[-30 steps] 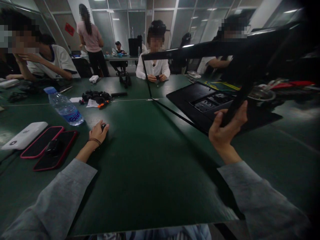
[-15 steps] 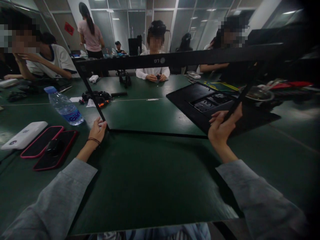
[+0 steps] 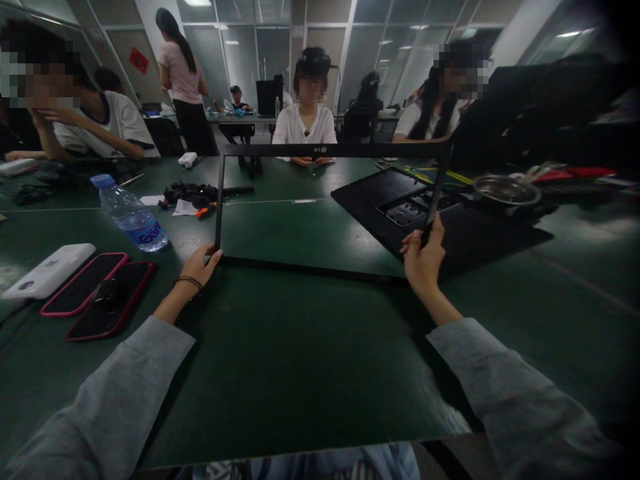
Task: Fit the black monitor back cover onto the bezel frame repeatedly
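A thin black monitor bezel, an empty rectangular frame with an upside-down LG logo on its far bar, is held between my hands above the green table. My left hand pinches its near left corner. On the right side bar, my right hand has its fingers wrapped round the frame close to the near right corner. Behind that hand lies a black monitor back cover with a recessed middle, partly hidden by the bezel and my hand.
On the left of the green table are a water bottle, a white power bank and two red-edged phone-like slabs. A metal bowl sits at the right. A person in white faces me across the table.
The bezel's far bar has tipped away from me and lower, so the frame appears smaller. My right hand has shifted slightly left. Both hands keep their grip.
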The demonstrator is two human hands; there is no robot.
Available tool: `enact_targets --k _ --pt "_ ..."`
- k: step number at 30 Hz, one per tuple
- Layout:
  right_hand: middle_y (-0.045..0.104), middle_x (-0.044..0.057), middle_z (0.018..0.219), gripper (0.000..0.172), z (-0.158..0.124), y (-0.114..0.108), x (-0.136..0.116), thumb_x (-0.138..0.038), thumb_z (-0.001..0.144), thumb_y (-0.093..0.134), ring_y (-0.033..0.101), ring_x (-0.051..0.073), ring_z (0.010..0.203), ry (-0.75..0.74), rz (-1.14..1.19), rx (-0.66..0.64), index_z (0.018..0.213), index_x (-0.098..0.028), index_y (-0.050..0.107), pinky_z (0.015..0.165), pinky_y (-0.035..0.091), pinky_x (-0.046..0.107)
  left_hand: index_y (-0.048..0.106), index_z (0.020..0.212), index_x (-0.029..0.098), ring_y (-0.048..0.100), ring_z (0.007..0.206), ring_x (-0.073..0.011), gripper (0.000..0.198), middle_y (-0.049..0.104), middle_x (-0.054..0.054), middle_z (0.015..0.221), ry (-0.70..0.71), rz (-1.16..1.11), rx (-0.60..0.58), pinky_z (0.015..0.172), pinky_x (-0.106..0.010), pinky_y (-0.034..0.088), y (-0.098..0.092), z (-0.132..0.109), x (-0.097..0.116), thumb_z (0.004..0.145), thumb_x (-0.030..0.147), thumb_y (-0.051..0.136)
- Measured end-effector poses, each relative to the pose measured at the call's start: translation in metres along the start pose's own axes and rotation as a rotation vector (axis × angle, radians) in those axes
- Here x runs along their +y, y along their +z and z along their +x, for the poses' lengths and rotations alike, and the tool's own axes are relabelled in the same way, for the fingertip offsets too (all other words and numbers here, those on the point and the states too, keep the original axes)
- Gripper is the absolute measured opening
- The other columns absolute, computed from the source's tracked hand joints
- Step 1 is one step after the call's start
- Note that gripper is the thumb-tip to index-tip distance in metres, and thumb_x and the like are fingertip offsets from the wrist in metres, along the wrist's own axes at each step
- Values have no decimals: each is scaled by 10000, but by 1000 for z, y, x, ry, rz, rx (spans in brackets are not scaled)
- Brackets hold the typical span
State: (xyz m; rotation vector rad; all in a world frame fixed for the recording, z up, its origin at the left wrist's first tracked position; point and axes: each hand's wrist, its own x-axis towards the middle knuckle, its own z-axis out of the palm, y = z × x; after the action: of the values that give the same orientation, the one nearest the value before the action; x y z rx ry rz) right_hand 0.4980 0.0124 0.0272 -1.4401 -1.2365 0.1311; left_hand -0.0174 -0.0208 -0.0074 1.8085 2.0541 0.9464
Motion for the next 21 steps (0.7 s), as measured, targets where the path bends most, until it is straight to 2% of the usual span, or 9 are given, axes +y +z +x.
enact_targets --k 6,16,21 --pt "601 -13 812 563 0 -1 6 -300 1003 403 569 168 618 -82 -43 37 1548 -176 333 740 537 372 588 1298 166 662 1228 -268 502 724 -140 1259 -18 -35 9 1092 -455 487 -2 -3 6 924 496 527" --pt "660 14 838 554 3 0 17 -337 1029 409 585 161 626 -136 -68 17 1558 -189 341 697 531 334 613 1253 166 645 1265 -282 507 710 -158 1288 -25 -33 19 1093 -450 484 1 0 -5 924 539 515" --pt "677 41 830 594 5 2 23 -363 1022 400 595 172 606 -148 -97 30 1576 -155 342 664 526 335 608 1233 160 648 1259 -289 521 708 -170 1283 -27 -50 19 1100 -460 475 2 0 -6 910 559 521"
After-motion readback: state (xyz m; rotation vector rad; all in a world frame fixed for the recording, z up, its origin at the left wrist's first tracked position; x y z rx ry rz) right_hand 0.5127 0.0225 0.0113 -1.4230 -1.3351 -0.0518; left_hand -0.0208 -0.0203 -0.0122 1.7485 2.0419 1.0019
